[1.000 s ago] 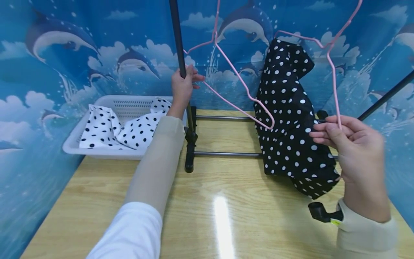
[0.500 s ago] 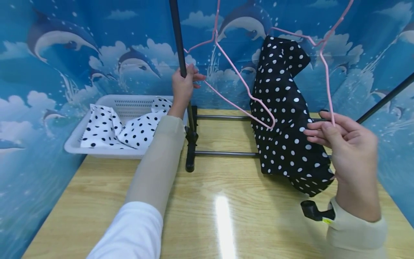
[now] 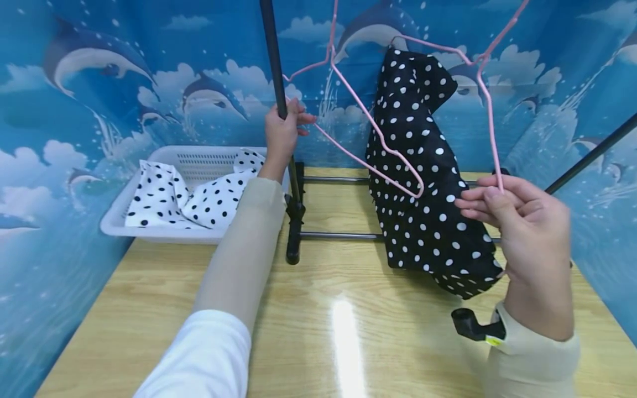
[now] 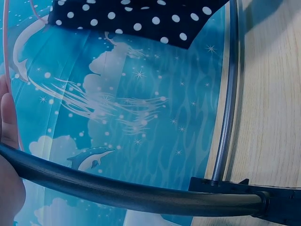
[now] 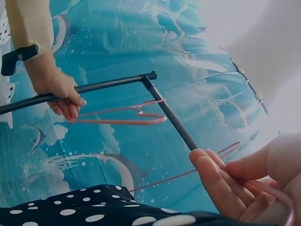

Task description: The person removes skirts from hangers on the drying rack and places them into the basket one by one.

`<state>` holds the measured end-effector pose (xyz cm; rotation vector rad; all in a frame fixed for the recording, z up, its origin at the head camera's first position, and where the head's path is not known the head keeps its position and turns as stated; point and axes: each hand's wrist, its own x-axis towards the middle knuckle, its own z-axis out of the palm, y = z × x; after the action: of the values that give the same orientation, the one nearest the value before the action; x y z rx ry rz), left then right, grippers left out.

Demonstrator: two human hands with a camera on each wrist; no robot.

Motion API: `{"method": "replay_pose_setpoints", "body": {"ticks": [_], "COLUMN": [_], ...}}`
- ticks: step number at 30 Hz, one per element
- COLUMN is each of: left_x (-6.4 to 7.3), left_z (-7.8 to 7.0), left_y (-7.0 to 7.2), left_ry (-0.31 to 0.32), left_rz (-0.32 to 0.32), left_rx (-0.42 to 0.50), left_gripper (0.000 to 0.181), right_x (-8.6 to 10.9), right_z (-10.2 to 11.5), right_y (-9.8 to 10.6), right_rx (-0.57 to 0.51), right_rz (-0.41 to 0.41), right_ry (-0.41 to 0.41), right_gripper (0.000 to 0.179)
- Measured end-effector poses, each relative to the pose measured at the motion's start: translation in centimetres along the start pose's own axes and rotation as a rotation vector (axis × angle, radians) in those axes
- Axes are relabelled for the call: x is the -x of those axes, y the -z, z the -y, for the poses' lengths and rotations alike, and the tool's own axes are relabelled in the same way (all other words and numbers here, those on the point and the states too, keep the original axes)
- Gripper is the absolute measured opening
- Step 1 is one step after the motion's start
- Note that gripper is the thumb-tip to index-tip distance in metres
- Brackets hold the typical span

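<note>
My left hand point(image 3: 281, 132) grips the upright black pole point(image 3: 272, 55) of a clothes rack, its fingertips by the lower corner of an empty pink hanger point(image 3: 365, 113). In the right wrist view that left hand point(image 5: 56, 89) wraps the pole, and the empty hanger point(image 5: 122, 122) hangs from the top bar point(image 5: 171, 115). Between thumb and fingers, my right hand point(image 3: 530, 226) pinches the side of a second pink hanger point(image 3: 490, 110). A black garment with white dots point(image 3: 413, 166) hangs from that hanger's far end and drapes down beside my right hand.
A white plastic basket point(image 3: 109, 221) at the left holds a white cloth with black dots point(image 3: 209, 202). The rack's lower rails point(image 3: 340, 236) cross above the wooden table point(image 3: 298, 331). A dolphin-print curtain point(image 3: 214, 44) lines the back and sides.
My right hand has moved left, carrying the pink hanger and the black dotted garment with it. The left hand and the empty hanger have stayed in place.
</note>
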<state>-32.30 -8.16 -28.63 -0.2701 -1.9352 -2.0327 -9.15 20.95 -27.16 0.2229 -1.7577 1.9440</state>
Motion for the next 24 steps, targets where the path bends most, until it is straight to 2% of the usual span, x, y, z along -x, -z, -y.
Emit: {"method": "replay_pose_setpoints", "body": {"ticks": [5,8,21,24], "left_x": [0.0,0.0,0.0,-0.5], "left_z": [0.0,0.1,0.0,0.6], "left_y": [-0.1,-0.1,0.2,0.2], "left_ry": [-0.017,-0.027,-0.021,-0.004], "left_rz": [0.005,0.005,0.002,0.008], "left_rx": [-0.002,0.003,0.019,0.022], "left_gripper": [0.025,0.025,0.025,0.026], "right_x": [0.0,0.0,0.3,0.3], "right_z": [0.0,0.1,0.1,0.3], "right_y": [-0.4,-0.7,-1.8,-1.9], "right_rx": [-0.064,-0.067,-0.02,0.011], "right_rz": [0.034,0.053,0.133,0.127], "right_ry": [0.024,0.027,0.077,0.076], "right_gripper": [0.019,0.019,0.017,0.017]}}
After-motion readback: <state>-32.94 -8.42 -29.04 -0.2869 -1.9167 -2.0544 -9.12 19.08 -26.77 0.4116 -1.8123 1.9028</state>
